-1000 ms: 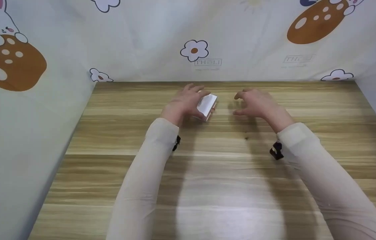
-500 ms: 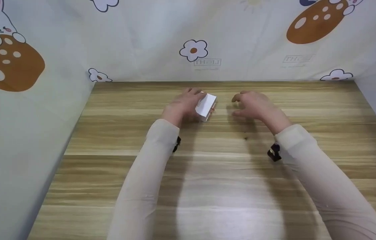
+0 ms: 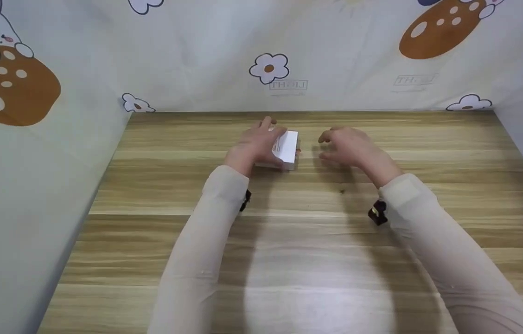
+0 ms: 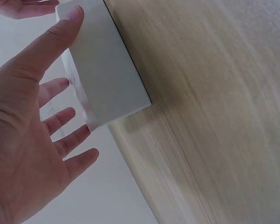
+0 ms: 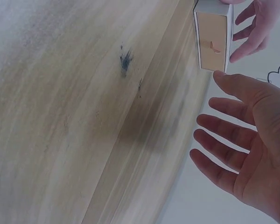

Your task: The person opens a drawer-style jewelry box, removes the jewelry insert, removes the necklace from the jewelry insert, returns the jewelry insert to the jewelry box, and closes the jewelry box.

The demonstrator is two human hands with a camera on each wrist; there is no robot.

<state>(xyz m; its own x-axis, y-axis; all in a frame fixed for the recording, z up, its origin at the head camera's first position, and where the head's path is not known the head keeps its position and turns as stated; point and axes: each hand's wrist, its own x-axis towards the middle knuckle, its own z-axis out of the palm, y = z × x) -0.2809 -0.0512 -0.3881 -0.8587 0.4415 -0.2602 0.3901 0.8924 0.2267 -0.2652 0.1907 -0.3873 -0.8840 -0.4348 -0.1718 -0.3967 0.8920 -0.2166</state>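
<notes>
A small white drawer-style box (image 3: 288, 147) stands on the wooden table, towards the back. My left hand (image 3: 256, 144) holds it from the left, thumb on the near side and index finger at the far edge. In the left wrist view, the thumb lies against the plain face of the box (image 4: 105, 60), and the other fingers spread beyond it. The box's tan end (image 5: 211, 41), with a small ribbon tab (image 5: 214, 47), shows in the right wrist view. To the right of the box, my right hand (image 3: 347, 146) hovers apart with loosely bent fingers, holding nothing.
The wood-grain table (image 3: 308, 222) meets a pale printed cloth wall (image 3: 206, 60) just behind the hands. A small dark mark (image 3: 342, 191) lies on the tabletop in front of the right hand. More cloth (image 3: 20, 185) borders the left side.
The box has turned under my left hand, and its right end now sits straighter to the table's back edge. My right hand has drifted slightly left.
</notes>
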